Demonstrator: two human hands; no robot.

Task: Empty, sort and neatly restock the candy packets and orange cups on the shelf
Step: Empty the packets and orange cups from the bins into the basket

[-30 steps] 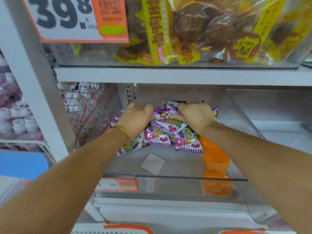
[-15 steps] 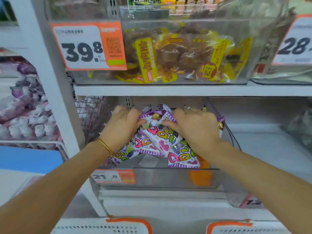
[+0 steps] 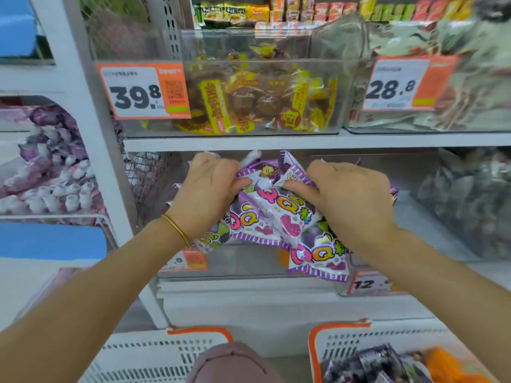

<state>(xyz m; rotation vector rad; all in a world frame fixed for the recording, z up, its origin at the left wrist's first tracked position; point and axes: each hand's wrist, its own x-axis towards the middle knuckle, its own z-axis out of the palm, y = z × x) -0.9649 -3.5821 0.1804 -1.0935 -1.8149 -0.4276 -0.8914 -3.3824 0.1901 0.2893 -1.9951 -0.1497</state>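
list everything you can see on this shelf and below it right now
candy packets: several, purple and white, bunched in front of the middle shelf
snack bags: several, brown with yellow labels, clear bin on the upper shelf
price tags: two large, orange and white, upper bin fronts
baskets: two, white with orange rims, bottom; the right one holds purple packets
bangle: one, gold, left wrist
left hand: grips the bunch's left side
right hand: grips its right side
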